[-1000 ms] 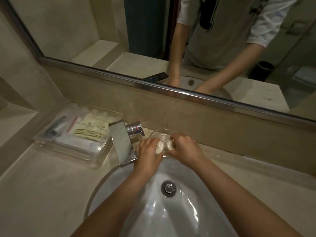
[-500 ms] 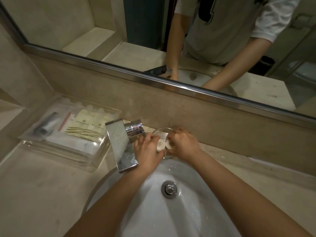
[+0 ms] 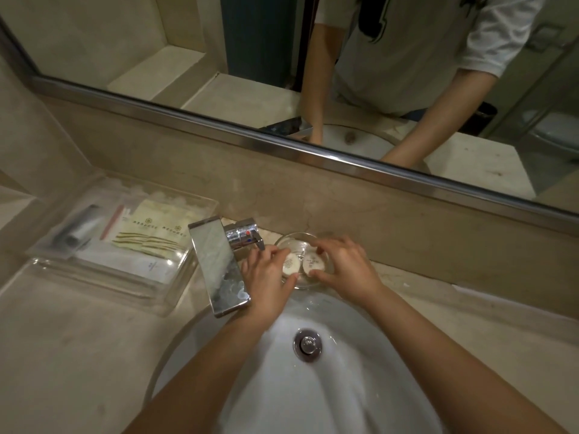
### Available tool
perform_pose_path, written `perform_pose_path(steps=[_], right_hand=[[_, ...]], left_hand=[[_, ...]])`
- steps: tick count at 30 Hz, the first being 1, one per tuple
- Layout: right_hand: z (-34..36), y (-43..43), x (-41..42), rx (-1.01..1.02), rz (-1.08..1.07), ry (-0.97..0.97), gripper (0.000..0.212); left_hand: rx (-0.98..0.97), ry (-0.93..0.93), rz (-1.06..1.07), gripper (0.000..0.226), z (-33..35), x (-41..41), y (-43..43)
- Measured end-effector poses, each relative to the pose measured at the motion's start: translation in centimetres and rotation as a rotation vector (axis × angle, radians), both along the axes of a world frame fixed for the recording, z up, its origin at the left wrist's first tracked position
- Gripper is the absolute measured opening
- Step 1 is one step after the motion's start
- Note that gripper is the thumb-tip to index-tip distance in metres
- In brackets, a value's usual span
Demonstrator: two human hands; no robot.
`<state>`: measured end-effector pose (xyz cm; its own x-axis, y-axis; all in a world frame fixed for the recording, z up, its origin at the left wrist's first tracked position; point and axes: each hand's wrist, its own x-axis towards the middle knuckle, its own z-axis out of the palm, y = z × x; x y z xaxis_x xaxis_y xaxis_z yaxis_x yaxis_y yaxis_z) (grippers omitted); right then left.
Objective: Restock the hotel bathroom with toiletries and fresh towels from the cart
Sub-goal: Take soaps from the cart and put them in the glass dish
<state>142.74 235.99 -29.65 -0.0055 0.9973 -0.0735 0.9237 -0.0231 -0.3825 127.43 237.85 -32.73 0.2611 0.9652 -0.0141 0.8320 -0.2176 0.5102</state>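
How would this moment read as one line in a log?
left hand: pinches left soap | right hand: pinches right soap | where: in glass dish beside faucet

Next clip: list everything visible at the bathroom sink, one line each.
soap dish: one, clear glass, behind the basin
wrapped soap: two, cream, in the dish
faucet: one, chrome, left of the dish
basin: one, white, in the counter
drain plug: one, chrome, basin bottom
tray: one, clear, left of the faucet
toiletry packets: several, cream and white, in the tray
counter: one, beige, around the basin
mirror: one, steel-framed, above the counter
left hand: one, pinches left soap
right hand: one, pinches right soap
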Motion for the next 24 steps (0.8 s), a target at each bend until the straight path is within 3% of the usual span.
perform_pose_path(steps=[7, 14, 17, 20, 24], right_hand=[[0.2, 0.1, -0.8, -0.009, 0.006, -0.078, 0.066], [-0.1, 0.5, -1.0, 0.012, -0.011, -0.097, 0.065], [0.1, 0.0, -0.5, 0.042, 0.009, -0.009, 0.055], [0.3, -0.7, -0.2, 0.057, 0.028, 0.099, 0.040], [0.6, -1.3, -0.3, 0.026, -0.053, 0.468, 0.030]], left_hand=[[0.014, 0.018, -0.001, 0.044, 0.0, 0.0, 0.0], [0.110, 0.008, -0.031, 0.043, -0.6, 0.1, 0.1], [0.092, -0.191, -0.048, 0.059, -0.7, -0.1, -0.4], [-0.100, -0.564, -0.068, 0.051, -0.5, -0.3, -0.9], [-0.214, -0.806, -0.069, 0.055, -0.5, -0.4, -1.6]])
